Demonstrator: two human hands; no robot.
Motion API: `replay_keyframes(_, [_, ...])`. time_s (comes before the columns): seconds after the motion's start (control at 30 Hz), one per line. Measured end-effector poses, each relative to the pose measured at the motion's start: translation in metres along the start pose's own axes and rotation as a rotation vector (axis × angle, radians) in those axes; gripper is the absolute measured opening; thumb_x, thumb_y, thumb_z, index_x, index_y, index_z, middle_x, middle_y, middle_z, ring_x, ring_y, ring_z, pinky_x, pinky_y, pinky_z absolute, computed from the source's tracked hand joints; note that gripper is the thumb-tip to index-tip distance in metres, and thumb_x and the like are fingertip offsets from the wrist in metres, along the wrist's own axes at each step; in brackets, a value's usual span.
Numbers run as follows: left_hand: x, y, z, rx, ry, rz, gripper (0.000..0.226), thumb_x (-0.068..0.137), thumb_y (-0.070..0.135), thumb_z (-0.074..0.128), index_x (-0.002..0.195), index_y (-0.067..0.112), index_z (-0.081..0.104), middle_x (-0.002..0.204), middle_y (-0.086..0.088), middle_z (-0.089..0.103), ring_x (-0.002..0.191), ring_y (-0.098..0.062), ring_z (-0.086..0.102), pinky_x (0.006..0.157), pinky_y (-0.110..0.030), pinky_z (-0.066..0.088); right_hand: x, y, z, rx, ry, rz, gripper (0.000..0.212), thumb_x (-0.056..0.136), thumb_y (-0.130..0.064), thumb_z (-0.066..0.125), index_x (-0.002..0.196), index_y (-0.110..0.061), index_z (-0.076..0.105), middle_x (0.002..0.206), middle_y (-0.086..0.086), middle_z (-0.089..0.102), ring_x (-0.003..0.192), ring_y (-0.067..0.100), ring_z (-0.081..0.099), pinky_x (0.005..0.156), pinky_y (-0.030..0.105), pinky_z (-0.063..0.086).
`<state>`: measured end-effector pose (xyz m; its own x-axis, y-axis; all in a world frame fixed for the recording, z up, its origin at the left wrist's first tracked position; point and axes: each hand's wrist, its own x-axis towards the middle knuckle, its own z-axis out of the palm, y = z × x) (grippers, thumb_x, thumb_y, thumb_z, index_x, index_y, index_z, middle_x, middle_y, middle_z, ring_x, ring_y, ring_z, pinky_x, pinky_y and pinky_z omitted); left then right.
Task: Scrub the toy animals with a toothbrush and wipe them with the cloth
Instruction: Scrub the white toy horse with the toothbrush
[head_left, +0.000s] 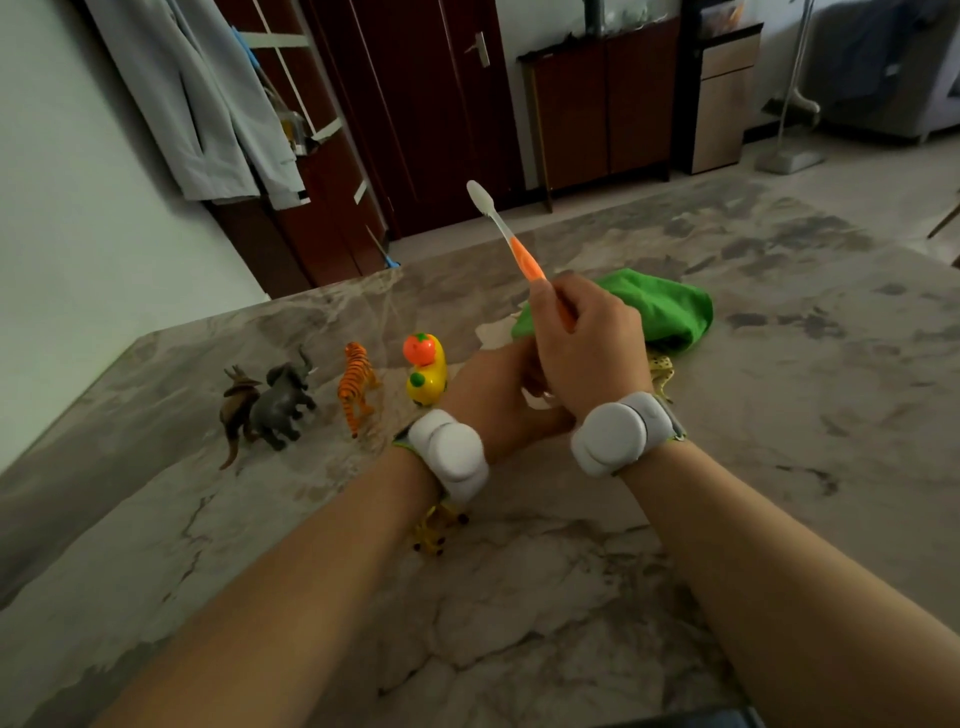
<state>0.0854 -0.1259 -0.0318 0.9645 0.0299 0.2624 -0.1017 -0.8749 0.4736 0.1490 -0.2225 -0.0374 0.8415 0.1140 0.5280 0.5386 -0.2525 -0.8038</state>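
Forearms (311, 597) converge; right hand (587, 343) fingers (605, 317) curl tightly round the toothbrush (524, 254); left hand (493, 389) fingers hidden, cannot tell.

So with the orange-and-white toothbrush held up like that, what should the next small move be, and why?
Probably tilt the orange-and-white plastic toothbrush down toward the left hand. The right hand grips its handle with the bristles in the air, touching nothing. The left hand sits just beneath, its contents hidden.

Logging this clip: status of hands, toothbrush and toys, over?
Right hand grips orange-and-white plastic toothbrush, head raised, touching no toy. Left hand partly behind it, grasp unclear. Crumpled green cloth beyond. Yellow spotted toy beneath left wrist.
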Motion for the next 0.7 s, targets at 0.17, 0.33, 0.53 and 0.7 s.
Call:
replay_keyframes(0.17, [-0.032, -0.026, -0.041, -0.166, 0.187, -0.094, 0.035, 0.075, 0.034, 0.084, 0.101, 0.022, 0.064, 0.083, 0.011, 0.066, 0.075, -0.005, 0.065, 0.068, -0.022, 0.055, -0.003, 0.001, 0.002, 0.016, -0.054, -0.034, 0.035, 0.101, -0.036, 0.052, 0.075, -0.016, 0.061, 0.059, -0.001, 0.056, 0.054, 0.017, 0.052, 0.054, 0.042, 0.047])
replay_keyframes(0.33, [-0.064, -0.059, -0.071, -0.358, 0.293, -0.287, 0.027, 0.081, 0.033, 0.079, 0.101, 0.024, 0.064, 0.090, 0.005, 0.067, 0.084, -0.005, 0.066, 0.072, -0.018, 0.055, -0.009, 0.002, 0.006, -0.003, -0.196, -0.064, 0.036, 0.100, -0.038, 0.052, 0.080, -0.013, 0.067, 0.058, 0.000, 0.057, 0.052, 0.016, 0.049, 0.052, 0.038, 0.045])
replay_keyframes(0.53, [-0.082, -0.083, -0.071, -0.897, 0.378, -0.423, 0.005, 0.095, 0.011, 0.060, 0.098, 0.007, 0.062, 0.081, 0.000, 0.073, 0.085, -0.022, 0.073, 0.074, -0.038, 0.062, -0.030, -0.004, 0.022, -0.023, -0.403, -0.128, 0.034, 0.097, -0.041, 0.053, 0.085, -0.016, 0.072, 0.057, 0.001, 0.057, 0.051, 0.014, 0.049, 0.046, 0.025, 0.037])
replay_keyframes(0.7, [-0.084, -0.096, -0.069, -1.074, 0.438, -0.454, 0.009, 0.095, 0.011, 0.061, 0.102, 0.006, 0.062, 0.097, -0.013, 0.071, 0.091, -0.034, 0.073, 0.076, -0.038, 0.060, -0.037, -0.003, 0.031, -0.048, -0.503, -0.125, 0.027, 0.096, -0.042, 0.053, 0.088, -0.025, 0.073, 0.056, -0.013, 0.055, 0.047, 0.006, 0.047, 0.047, 0.014, 0.033])
